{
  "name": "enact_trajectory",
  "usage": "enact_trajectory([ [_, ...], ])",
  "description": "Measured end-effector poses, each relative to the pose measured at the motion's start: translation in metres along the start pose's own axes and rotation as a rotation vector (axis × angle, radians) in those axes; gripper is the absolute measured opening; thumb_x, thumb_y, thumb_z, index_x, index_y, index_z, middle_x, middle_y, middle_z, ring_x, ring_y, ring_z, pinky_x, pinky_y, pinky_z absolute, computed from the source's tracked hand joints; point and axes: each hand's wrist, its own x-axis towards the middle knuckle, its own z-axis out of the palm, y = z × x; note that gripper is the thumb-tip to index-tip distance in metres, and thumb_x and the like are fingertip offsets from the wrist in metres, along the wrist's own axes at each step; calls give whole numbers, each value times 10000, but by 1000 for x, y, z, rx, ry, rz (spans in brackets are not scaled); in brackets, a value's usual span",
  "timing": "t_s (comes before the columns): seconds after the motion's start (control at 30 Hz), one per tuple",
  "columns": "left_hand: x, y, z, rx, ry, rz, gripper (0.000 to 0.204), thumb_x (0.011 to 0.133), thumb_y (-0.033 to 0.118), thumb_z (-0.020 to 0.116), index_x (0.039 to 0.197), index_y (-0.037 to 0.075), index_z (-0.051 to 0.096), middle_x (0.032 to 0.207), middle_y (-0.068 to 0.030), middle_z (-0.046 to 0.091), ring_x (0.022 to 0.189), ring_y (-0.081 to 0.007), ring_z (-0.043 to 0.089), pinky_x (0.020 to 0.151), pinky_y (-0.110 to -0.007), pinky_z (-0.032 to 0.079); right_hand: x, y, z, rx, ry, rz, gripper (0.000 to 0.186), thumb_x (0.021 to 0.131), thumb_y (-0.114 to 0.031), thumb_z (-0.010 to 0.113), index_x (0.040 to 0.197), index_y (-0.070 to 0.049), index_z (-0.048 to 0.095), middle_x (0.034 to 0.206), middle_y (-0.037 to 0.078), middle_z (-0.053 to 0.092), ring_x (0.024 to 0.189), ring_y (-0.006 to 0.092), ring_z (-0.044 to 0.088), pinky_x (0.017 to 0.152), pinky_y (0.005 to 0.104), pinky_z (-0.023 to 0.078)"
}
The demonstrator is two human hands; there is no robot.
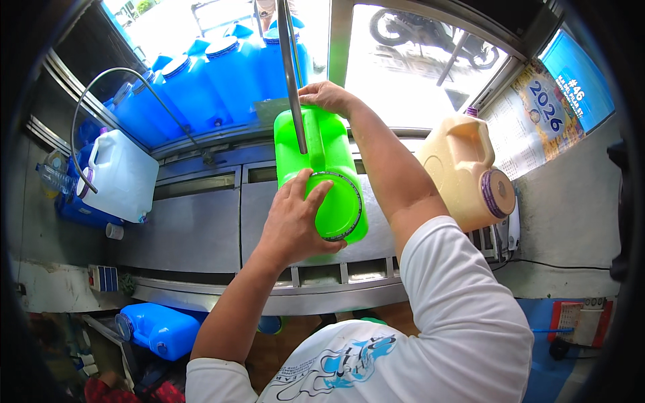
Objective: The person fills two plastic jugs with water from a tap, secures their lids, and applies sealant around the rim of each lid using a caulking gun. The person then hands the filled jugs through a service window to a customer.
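Note:
A bright green plastic water jug (289,148) stands on the steel counter in front of me. Its large round green cap (338,211), with a dark printed rim, faces me. My left hand (289,218) is curved around the left side of the cap, fingers and thumb on its rim. At the jug's far end, my right hand (328,98) holds the top edge; part of its fingers is hidden. A steel pipe (293,87) comes down in front of the jug's far part, beside the handle. I cannot tell whether it touches the jug.
A cream jug (447,171) stands to the right, a pale blue jug (122,168) to the left beside a curved thin pipe (72,127). Several blue jugs (232,80) line the window ledge. Another blue jug (164,329) lies at lower left. The steel counter (195,228) has a slotted front edge.

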Motion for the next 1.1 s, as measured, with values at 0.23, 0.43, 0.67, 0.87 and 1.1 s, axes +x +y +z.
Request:
enact_trajectory([
  [0.23, 3, 1, -9, 31, -29, -19, 991, 537, 479, 893, 1374, 155, 475, 1441, -254, 379, 1333, -465, 378, 1131, -544, 302, 14, 16, 9, -378, 319, -172, 410, 927, -362, 646, 1253, -113, 650, 1160, 163, 693, 1103, 289, 651, 957, 370, 504],
  [0.43, 13, 29, 6, 67, 7, -214, 1028, 545, 586, 865, 1362, 143, 427, 1411, -243, 379, 1315, -461, 383, 1108, -575, 283, 85, 20, -96, 12, 948, 138, 652, 944, -628, 483, 1234, -50, 568, 1155, 180, 637, 1078, 319, 614, 965, 430, 456],
  [0.67, 15, 31, 6, -1, 46, -177, 965, 524, 508, 889, 1321, 188, 450, 1359, -205, 412, 1275, -414, 431, 1047, -555, 358, 110, 35, -47, 326, 839, -194, 517, 1018, -507, 432, 1148, -53, 641, 1047, 103, 664, 944, 272, 622, 879, 386, 473],
  [0.87, 16, 33, -4, 34, 3, -215, 974, 499, 439, 916, 1321, 193, 455, 1373, -219, 416, 1286, -453, 410, 1066, -565, 347, 70, 27, -73, 170, 490, -442, 452, 983, -371, 546, 1296, -47, 579, 1212, 118, 653, 1084, 231, 610, 999, 335, 423],
  [1.1, 16, 23, -3, 28, -3, -58, 946, 485, 376, 920, 1309, 192, 493, 1361, -227, 425, 1273, -460, 434, 1025, -550, 399, 8, 44, -231, -174, 1132, -37, 833, 913, -476, 610, 1535, -54, 248, 1544, 263, 312, 1437, 363, 315, 1158, 419, 296],
])
